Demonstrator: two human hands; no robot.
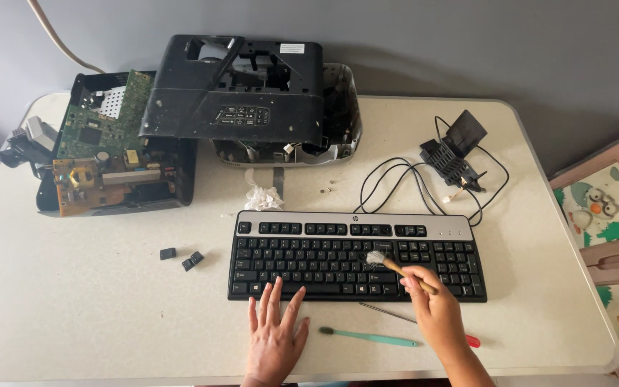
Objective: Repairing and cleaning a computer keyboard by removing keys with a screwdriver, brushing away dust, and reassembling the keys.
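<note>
Over the keyboard (356,254), a small brush (388,263) is pinched in the right hand (435,308); light strokes are advised. Left hand (275,333) lies flat, holding nothing, at its front edge.

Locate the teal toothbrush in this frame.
In the head view the teal toothbrush lies flat on the table, just below the keyboard, between the left hand and the right hand, beside a red-handled tool.
</note>
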